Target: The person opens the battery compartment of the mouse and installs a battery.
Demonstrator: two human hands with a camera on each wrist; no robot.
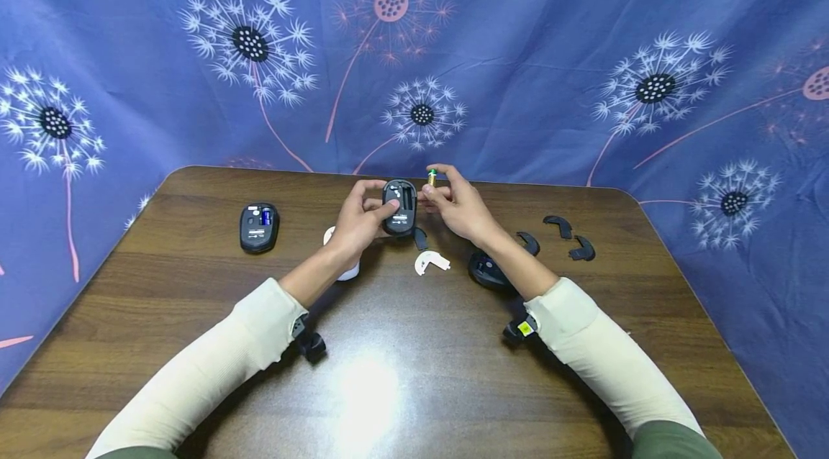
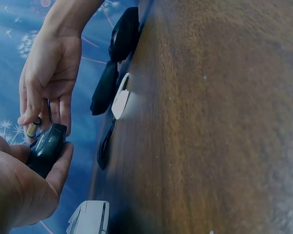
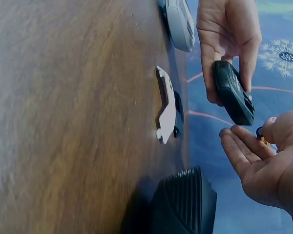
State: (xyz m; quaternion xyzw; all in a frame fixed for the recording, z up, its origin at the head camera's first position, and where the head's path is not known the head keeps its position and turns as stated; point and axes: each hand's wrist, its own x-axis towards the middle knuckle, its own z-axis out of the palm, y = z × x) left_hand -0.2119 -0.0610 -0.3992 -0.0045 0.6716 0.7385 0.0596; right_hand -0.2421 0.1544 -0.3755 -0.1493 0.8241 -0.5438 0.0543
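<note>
My left hand (image 1: 356, 220) grips a black computer mouse (image 1: 399, 221) between thumb and fingers, raised over the back of the table. Its underside faces up, and an uncovered battery slot shows as a dark gap along its right side. Just right of the mouse, my right hand (image 1: 465, 213) pinches a small green and gold battery (image 1: 432, 178) upright between thumb and index finger. In the right wrist view the battery (image 3: 261, 136) is mostly hidden by the thumb, below the mouse (image 3: 232, 92). The other right fingers extend close to the mouse's edge.
A black mouse (image 1: 259, 227) with a blue battery lies left, underside up. A white mouse (image 1: 350, 272) is partly behind my left wrist. White (image 1: 432, 262) and dark (image 1: 420, 238) covers lie centrally. Another black mouse (image 1: 487, 270) and several dark covers (image 1: 583, 249) lie right.
</note>
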